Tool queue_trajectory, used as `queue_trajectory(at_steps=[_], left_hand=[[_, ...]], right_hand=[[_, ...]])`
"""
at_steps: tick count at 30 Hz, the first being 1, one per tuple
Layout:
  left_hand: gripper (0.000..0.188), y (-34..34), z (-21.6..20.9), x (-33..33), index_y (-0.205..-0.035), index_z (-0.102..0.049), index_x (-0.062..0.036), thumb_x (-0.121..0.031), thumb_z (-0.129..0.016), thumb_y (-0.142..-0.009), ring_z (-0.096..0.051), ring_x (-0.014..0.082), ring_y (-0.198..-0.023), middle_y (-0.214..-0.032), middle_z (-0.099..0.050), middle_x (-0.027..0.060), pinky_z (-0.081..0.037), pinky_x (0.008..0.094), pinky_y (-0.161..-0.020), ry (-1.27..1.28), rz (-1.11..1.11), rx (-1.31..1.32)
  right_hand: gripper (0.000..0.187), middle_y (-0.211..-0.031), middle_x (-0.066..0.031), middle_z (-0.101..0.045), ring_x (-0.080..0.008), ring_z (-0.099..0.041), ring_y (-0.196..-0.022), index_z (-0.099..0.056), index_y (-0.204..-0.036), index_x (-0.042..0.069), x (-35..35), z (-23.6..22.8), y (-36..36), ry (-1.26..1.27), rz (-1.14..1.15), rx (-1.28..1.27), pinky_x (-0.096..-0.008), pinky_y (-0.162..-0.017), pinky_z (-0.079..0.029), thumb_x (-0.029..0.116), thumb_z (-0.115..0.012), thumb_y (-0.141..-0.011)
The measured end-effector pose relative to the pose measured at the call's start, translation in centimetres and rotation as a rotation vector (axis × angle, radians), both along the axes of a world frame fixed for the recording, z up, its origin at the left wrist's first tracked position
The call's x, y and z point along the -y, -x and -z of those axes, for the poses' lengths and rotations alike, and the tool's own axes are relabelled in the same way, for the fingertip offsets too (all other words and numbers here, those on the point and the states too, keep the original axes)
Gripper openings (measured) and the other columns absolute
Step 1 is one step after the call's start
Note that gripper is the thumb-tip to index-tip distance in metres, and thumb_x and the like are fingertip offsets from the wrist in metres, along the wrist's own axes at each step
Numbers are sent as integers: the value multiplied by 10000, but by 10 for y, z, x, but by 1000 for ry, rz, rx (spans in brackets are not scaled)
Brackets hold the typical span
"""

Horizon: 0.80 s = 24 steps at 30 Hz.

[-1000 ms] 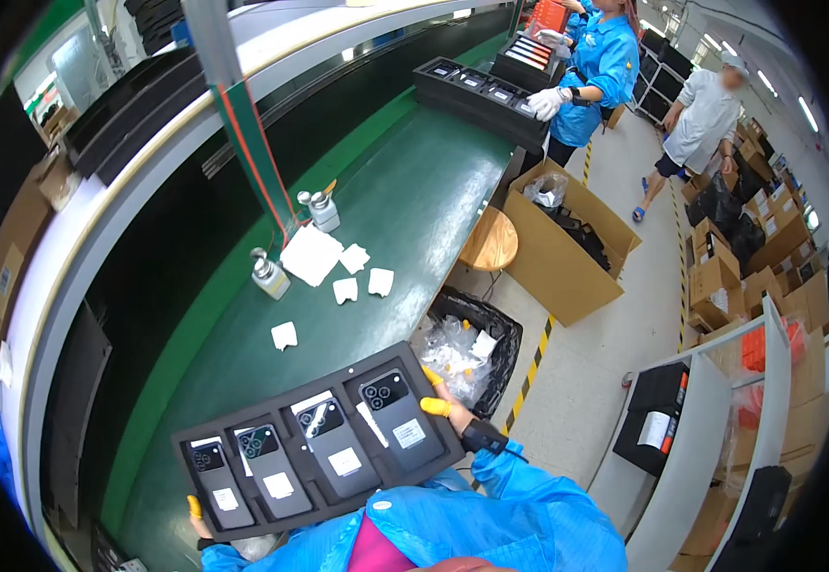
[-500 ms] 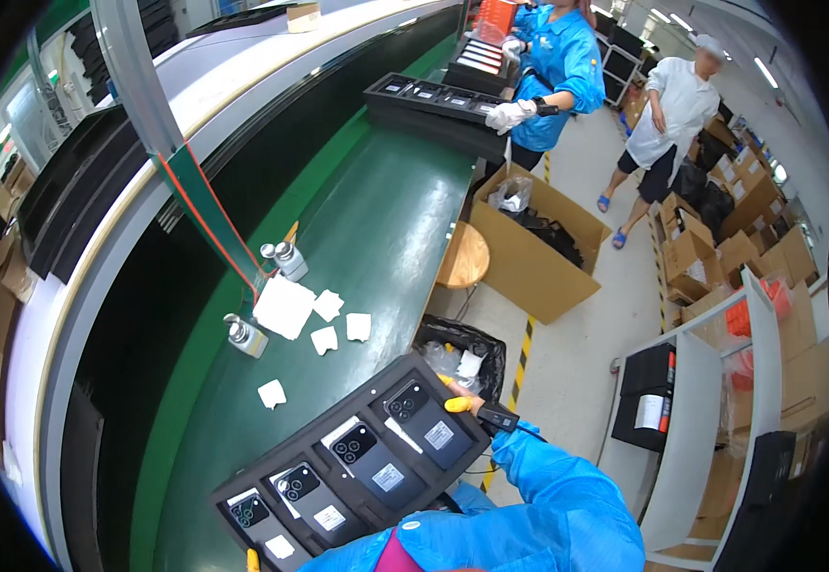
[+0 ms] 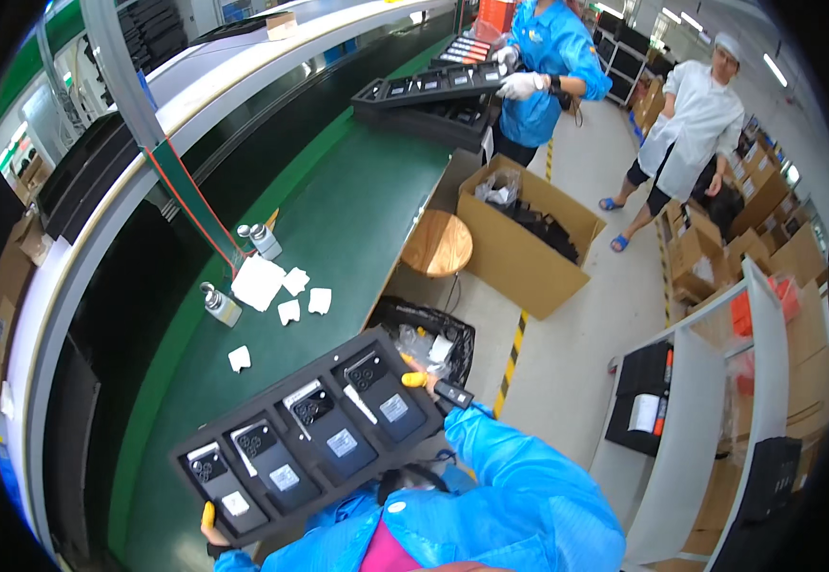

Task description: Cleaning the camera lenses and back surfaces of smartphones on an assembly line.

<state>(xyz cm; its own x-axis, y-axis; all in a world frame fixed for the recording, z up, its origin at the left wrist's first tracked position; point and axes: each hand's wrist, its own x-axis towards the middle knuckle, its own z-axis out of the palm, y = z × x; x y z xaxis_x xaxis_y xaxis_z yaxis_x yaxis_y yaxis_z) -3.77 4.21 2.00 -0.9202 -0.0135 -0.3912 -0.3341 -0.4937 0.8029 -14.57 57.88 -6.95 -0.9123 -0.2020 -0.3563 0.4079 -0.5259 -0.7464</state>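
A black foam tray (image 3: 260, 408) with several dark phones lies tilted in front of me, over the near edge of the green bench. Each phone, such as the leftmost phone (image 3: 228, 491), sits in its own slot, camera side up with a white label. My left hand (image 3: 210, 526) grips the tray's lower left corner, while my right hand (image 3: 419, 376) holds its right end. Yellow covers show on fingertips of both hands; the fingers under the tray are hidden.
Pump bottles (image 3: 222, 305), a white wipe stack (image 3: 259, 283) and loose wipes stand on the green bench (image 3: 338, 219). Right of it are a lined bin (image 3: 462, 353), a wooden stool (image 3: 437, 244) and a carton (image 3: 519, 272). A gloved co-worker (image 3: 552, 57) handles trays; another person (image 3: 691, 124) stands beyond.
The tray, held in both my hands, has shifted left and up in view, and my left hand shows more. The co-worker's upper tray has lifted and tilted. The person in white has turned.
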Motion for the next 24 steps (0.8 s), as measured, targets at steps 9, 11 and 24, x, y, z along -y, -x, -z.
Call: queue_trajectory(at_steps=[9,11,24], left_hand=[[311,26,-10,-57,-1069,-609,-37,-207,-589,-810,-643,255,-885,-984,-655,116,-516,378,-821,52,1,260],[299,25,-18,-96,-1076,-607,-40,-190,-575,-819,-636,225,-889,-991,-650,95,-509,349,-822,80,7,234],[432,73,-27,-291,-1209,-538,-73,-161,-664,-805,-651,203,-903,-1049,-638,104,-545,367,-771,28,491,314]], right_hand=[[675,-1115,-133,-603,-256,-640,-911,-340,-1402,109,-80,-11,-101,210,252,83,-385,-769,-543,159,-664,-812],[623,-1158,-149,-583,-284,-626,-961,-353,-1389,102,-107,-43,-137,244,234,126,-404,-816,-533,154,-629,-833],[552,-1185,-181,-557,-325,-610,-1001,-404,-1325,31,-244,-63,-284,137,632,336,-450,-874,-511,213,-573,-832]])
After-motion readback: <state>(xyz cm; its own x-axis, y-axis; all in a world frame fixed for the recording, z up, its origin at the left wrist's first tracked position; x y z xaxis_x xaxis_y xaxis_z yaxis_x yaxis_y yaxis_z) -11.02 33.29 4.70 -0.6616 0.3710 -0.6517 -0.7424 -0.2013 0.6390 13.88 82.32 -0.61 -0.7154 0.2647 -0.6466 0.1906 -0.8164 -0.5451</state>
